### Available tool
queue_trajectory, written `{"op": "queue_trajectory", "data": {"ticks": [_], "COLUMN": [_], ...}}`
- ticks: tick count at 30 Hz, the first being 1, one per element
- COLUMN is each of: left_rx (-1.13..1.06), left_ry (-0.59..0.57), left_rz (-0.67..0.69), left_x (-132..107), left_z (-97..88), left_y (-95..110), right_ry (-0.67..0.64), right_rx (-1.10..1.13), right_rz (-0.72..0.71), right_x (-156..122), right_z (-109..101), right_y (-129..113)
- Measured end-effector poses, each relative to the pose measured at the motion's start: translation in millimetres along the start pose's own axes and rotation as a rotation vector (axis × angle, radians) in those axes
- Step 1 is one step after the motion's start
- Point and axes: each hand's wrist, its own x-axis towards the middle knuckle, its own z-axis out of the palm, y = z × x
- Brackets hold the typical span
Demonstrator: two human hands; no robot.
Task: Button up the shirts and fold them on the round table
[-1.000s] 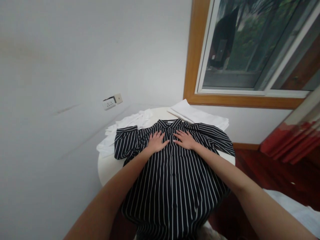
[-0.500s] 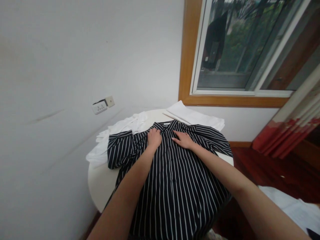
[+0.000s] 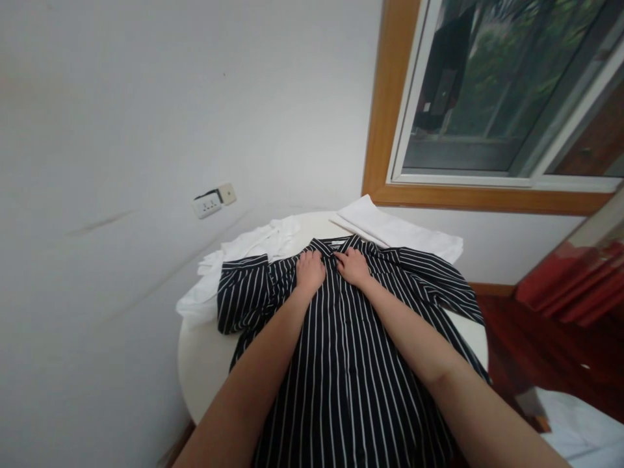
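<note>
A black shirt with white stripes (image 3: 336, 364) lies front up on the round white table (image 3: 205, 364), its collar toward the wall and its lower part hanging toward me. My left hand (image 3: 311, 272) rests on the shirt just below the left side of the collar, fingers close together and bent onto the cloth. On the other side of the front opening, my right hand (image 3: 353, 266) has its thumb and fingers drawn in on the fabric by the collar. The fingertips are small, so how much cloth they hold is hard to see. Both sleeves spread outward.
Crumpled white clothing (image 3: 258, 242) lies at the table's back left, and a folded white cloth (image 3: 394, 227) at the back right. The wall has a socket (image 3: 207, 205). A wood-framed window (image 3: 375, 130) and red-and-white curtain (image 3: 575, 286) stand right. More white cloth (image 3: 580, 422) is at lower right.
My right hand has shifted up and inward to the collar, its fingers drawing together from a spread pose. My left hand stays beside the collar. The view has turned slightly left.
</note>
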Motion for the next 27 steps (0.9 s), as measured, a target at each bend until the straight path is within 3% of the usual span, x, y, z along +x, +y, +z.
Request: {"op": "queue_trajectory", "data": {"ticks": [15,27], "left_rx": [0.061,0.098], "left_ry": [-0.096,-0.172], "left_rz": [0.049,0.069], "left_x": [1.6,21.0], "left_z": [-3.5,4.5], "left_y": [5.3,7.7], "right_ry": [-0.014,0.002], "right_rx": [-0.038,-0.032], "right_rz": [-0.023,-0.023], "right_x": [-3.9,-3.5], "right_z": [-5.8,-7.0], "right_y": [-3.8,-4.8]}}
